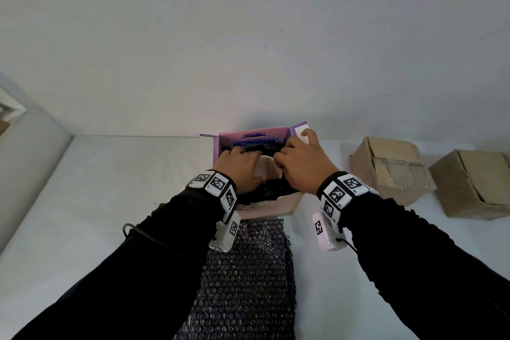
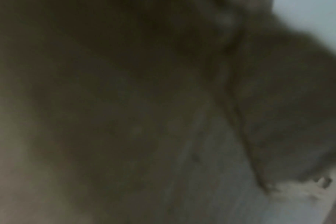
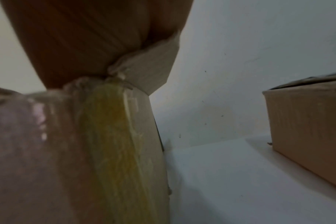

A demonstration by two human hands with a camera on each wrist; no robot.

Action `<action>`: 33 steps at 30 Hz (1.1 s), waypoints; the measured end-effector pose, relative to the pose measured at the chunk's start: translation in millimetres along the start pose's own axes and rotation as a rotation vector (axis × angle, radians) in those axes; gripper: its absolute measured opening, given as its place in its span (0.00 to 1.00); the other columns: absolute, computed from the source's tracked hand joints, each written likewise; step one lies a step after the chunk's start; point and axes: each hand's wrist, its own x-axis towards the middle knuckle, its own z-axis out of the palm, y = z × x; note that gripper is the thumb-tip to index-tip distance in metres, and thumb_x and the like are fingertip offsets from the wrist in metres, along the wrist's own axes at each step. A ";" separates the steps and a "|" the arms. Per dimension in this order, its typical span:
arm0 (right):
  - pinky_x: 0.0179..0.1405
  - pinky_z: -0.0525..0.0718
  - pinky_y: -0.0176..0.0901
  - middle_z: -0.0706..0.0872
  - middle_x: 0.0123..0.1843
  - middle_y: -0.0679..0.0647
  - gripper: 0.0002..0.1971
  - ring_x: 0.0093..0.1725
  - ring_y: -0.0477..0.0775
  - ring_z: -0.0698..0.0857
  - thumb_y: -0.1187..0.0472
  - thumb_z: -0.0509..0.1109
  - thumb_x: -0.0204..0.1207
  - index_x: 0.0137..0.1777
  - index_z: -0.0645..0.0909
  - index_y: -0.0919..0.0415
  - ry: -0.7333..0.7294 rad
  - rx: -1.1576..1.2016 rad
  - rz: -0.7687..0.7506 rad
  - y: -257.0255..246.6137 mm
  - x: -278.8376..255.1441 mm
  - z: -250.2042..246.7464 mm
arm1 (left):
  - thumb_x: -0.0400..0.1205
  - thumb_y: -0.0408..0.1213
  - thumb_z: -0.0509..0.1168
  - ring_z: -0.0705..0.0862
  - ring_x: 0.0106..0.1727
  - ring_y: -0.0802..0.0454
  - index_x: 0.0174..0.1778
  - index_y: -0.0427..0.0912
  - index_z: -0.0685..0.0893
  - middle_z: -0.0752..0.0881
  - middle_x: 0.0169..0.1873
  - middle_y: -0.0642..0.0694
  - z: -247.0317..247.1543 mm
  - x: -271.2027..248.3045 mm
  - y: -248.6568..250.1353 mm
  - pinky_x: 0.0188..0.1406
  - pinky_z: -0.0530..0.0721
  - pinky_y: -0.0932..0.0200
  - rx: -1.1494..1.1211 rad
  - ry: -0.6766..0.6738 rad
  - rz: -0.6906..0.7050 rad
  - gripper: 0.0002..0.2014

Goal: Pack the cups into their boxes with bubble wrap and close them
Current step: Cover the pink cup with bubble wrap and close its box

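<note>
An open pink and purple box [image 1: 273, 208] stands at the middle of the white table, its printed back flap [image 1: 254, 138] raised. Dark bubble wrap [image 1: 273, 190] fills its opening. No cup shows; a pale piece [image 1: 265, 167] between my hands could be a flap or a cup. My left hand [image 1: 237, 165] reaches into the box with fingers curled into the wrap. My right hand [image 1: 298, 163] lies over the right side, fingers spread on the wrap and the white side flap [image 1: 302, 130]. In the right wrist view my palm [image 3: 86, 37] sits against the box wall [image 3: 125, 136]. The left wrist view is dark and blurred.
A large sheet of dark bubble wrap [image 1: 245, 279] lies on the table in front of the box, between my arms. Two brown cardboard boxes [image 1: 392, 171] [image 1: 474, 185] stand to the right; the nearer one [image 3: 307, 121] also shows in the right wrist view. A wall stands close behind.
</note>
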 end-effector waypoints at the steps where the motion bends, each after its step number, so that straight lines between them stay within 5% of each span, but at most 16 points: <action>1: 0.67 0.56 0.63 0.88 0.36 0.45 0.04 0.55 0.55 0.81 0.59 0.71 0.64 0.39 0.83 0.51 -0.015 0.003 0.002 0.7 -2.7 -2.1 | 0.81 0.55 0.60 0.68 0.75 0.42 0.80 0.48 0.63 0.73 0.76 0.45 1.3 -0.5 -0.3 0.71 0.69 0.45 0.006 0.005 0.005 0.32; 6: 0.70 0.46 0.62 0.85 0.54 0.48 0.13 0.71 0.56 0.69 0.58 0.63 0.73 0.50 0.88 0.54 -0.213 -0.040 0.001 -0.5 -9.5 -11.7 | 0.85 0.59 0.51 0.69 0.76 0.42 0.82 0.46 0.59 0.72 0.77 0.45 7.3 -0.4 1.7 0.69 0.70 0.45 0.005 0.040 0.009 0.32; 12: 0.52 0.67 0.53 0.83 0.42 0.48 0.18 0.46 0.54 0.80 0.47 0.50 0.75 0.47 0.81 0.53 0.009 0.229 -0.042 -12.0 -24.9 -13.5 | 0.84 0.52 0.58 0.76 0.64 0.42 0.69 0.45 0.76 0.79 0.63 0.44 4.2 -24.6 -1.1 0.60 0.76 0.47 -0.061 0.237 0.139 0.21; 16: 0.53 0.65 0.50 0.81 0.44 0.44 0.18 0.42 0.49 0.80 0.38 0.61 0.74 0.51 0.82 0.50 -0.051 0.301 -0.157 -16.0 -46.7 -12.8 | 0.79 0.61 0.56 0.77 0.47 0.49 0.49 0.48 0.83 0.81 0.46 0.51 11.8 -53.8 0.2 0.44 0.77 0.51 -0.156 0.348 0.313 0.20; 18: 0.56 0.61 0.48 0.83 0.47 0.43 0.14 0.44 0.50 0.82 0.45 0.65 0.73 0.54 0.81 0.49 -0.078 0.249 -0.163 -16.4 -51.6 -10.1 | 0.75 0.64 0.60 0.79 0.48 0.52 0.51 0.52 0.83 0.84 0.48 0.54 14.2 -66.3 2.7 0.47 0.76 0.54 -0.142 0.229 0.323 0.21; 22: 0.65 0.56 0.50 0.87 0.44 0.48 0.07 0.44 0.56 0.84 0.57 0.61 0.77 0.48 0.81 0.53 -0.092 0.141 -0.135 -23.9 -56.7 -9.4 | 0.78 0.43 0.66 0.83 0.55 0.47 0.59 0.51 0.86 0.87 0.55 0.52 22.4 -76.8 5.3 0.52 0.80 0.52 -0.106 0.179 0.259 0.14; 24: 0.66 0.56 0.51 0.88 0.42 0.50 0.08 0.42 0.58 0.83 0.59 0.59 0.78 0.48 0.79 0.54 -0.115 0.114 -0.117 -26.7 -56.7 -11.6 | 0.81 0.40 0.64 0.84 0.55 0.47 0.62 0.53 0.86 0.87 0.58 0.54 26.2 -76.9 6.5 0.52 0.80 0.51 -0.081 0.173 0.240 0.14; 28: 0.67 0.62 0.49 0.89 0.46 0.51 0.17 0.45 0.59 0.84 0.61 0.59 0.77 0.66 0.70 0.53 -0.183 0.174 -0.104 -33.1 -52.0 -14.5 | 0.83 0.38 0.59 0.82 0.60 0.48 0.69 0.57 0.80 0.83 0.64 0.56 29.5 -74.0 9.7 0.53 0.75 0.54 0.041 0.156 0.220 0.19; 33: 0.62 0.64 0.52 0.85 0.56 0.52 0.17 0.57 0.59 0.78 0.58 0.61 0.76 0.63 0.81 0.51 -0.200 0.106 -0.127 -39.2 -50.8 -10.6 | 0.83 0.38 0.57 0.77 0.63 0.46 0.75 0.57 0.71 0.82 0.65 0.52 35.0 -77.8 17.8 0.56 0.70 0.51 0.175 0.167 0.153 0.23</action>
